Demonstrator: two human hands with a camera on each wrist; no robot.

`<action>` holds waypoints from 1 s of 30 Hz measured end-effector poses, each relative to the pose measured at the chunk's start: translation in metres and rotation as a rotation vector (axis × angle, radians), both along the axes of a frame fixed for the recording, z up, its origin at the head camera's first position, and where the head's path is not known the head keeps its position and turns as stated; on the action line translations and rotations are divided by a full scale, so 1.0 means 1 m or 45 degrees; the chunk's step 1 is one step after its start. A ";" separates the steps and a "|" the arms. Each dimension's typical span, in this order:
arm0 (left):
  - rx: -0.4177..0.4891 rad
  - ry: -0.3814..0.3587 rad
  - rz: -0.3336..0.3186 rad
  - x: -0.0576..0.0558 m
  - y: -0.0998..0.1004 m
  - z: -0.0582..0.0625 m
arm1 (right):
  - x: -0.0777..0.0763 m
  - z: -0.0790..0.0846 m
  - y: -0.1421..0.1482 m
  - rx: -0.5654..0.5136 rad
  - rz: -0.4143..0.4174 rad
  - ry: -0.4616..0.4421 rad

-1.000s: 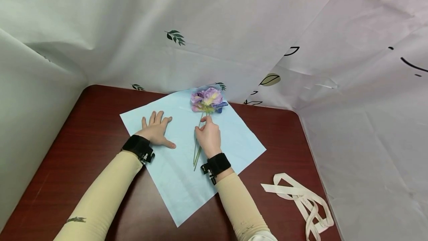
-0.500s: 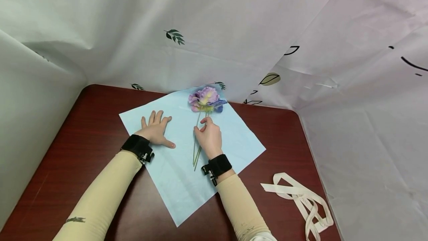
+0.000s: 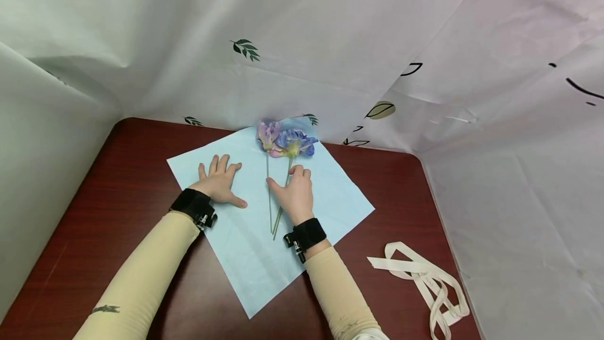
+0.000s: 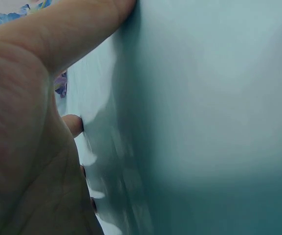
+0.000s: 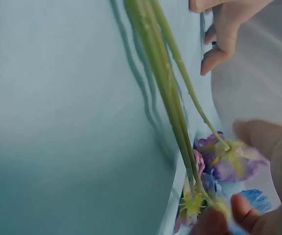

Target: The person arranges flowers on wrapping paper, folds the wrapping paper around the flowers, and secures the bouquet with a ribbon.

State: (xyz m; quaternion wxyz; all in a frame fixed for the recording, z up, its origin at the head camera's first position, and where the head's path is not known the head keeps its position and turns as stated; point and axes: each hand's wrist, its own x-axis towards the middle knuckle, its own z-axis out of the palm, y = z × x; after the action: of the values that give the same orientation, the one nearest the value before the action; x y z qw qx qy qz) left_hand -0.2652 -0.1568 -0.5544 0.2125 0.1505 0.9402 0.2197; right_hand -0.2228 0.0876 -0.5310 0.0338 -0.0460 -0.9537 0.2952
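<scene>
A light blue wrapping sheet [image 3: 255, 272] lies on the table, its far corner near the curtain. My left hand [image 3: 217, 182] rests flat on its left part, fingers spread. Near the far corner lie flowers: a purple one [image 3: 268, 133] at left, a blue one [image 3: 299, 140] at right, with pink petals between. The purple flower's thin stem runs apart from the others at the top; the lower ends come close together. My right hand [image 3: 297, 193] is over the blue flower's stem, thumb spread away from the bent fingers. In the right wrist view, green stems [image 5: 160, 68] pass beside its fingertips.
A loose cream ribbon [image 3: 394, 264] lies in a tangle at the right of the dark red table [image 3: 118, 188]. A pale patterned curtain [image 3: 330, 41] hangs behind the table and along both sides. Black camera bands sit on both wrists.
The purple flower has moved left, away from the blue one, which now shows more fully. My right thumb has spread away from the fingers. My left hand has stayed in place.
</scene>
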 end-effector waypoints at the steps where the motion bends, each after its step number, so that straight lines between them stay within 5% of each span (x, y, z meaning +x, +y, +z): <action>1: 0.001 0.004 0.000 0.000 0.000 0.000 | -0.001 -0.001 -0.001 0.014 -0.006 -0.030; 9: 0.023 0.004 -0.010 -0.001 -0.001 0.001 | -0.007 -0.006 -0.004 0.031 -0.041 -0.166; 18: 0.021 -0.011 0.001 -0.001 0.000 0.002 | -0.006 0.001 -0.015 0.219 -0.034 -0.007; 21: 0.009 -0.014 0.008 0.000 0.000 0.003 | -0.005 0.007 -0.024 0.383 0.052 0.064; 25: -0.006 -0.011 0.015 0.000 -0.001 0.004 | -0.008 0.010 -0.036 0.538 0.229 0.016; 30: 0.004 -0.019 0.006 0.000 0.000 0.002 | -0.014 0.004 -0.042 0.537 0.296 -0.066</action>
State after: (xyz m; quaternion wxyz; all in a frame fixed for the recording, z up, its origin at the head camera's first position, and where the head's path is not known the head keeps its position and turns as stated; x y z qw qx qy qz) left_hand -0.2651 -0.1572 -0.5525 0.2188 0.1470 0.9386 0.2226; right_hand -0.2369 0.0452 -0.5266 -0.0159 0.0644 -0.9937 0.0903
